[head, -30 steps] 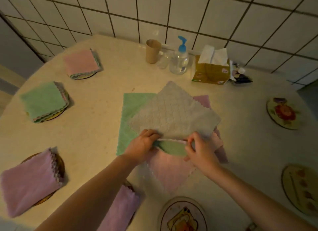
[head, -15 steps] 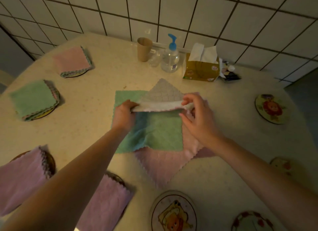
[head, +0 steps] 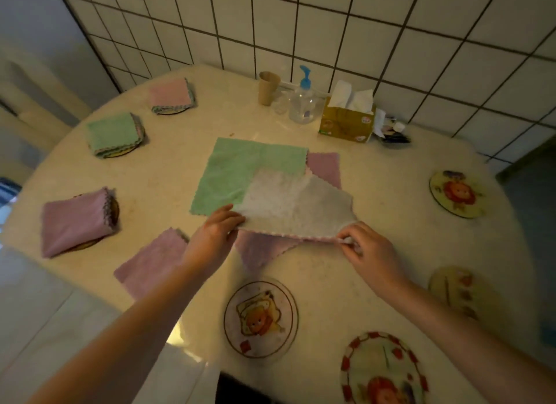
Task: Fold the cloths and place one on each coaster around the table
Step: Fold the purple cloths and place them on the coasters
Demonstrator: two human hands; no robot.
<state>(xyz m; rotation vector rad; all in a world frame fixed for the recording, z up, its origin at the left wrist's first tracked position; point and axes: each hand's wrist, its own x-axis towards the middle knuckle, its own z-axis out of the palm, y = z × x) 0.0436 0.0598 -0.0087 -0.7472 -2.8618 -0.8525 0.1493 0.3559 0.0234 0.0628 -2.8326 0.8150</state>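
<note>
Fingers of both hands pinch the near corners of a folded grey-white waffle cloth (head: 296,206), lying over spread green (head: 240,172) and pink cloths on the round cream table (head: 376,253); left hand (head: 215,232), right hand (head: 368,251).

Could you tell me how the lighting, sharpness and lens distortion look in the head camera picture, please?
Head view: dim, warm light with a bright glare patch on the table edge; wide-angle lens bends the wall tile lines and the table's rim; the grey cloth and both hands, left and right, look slightly soft; the corners fall darker.
</note>
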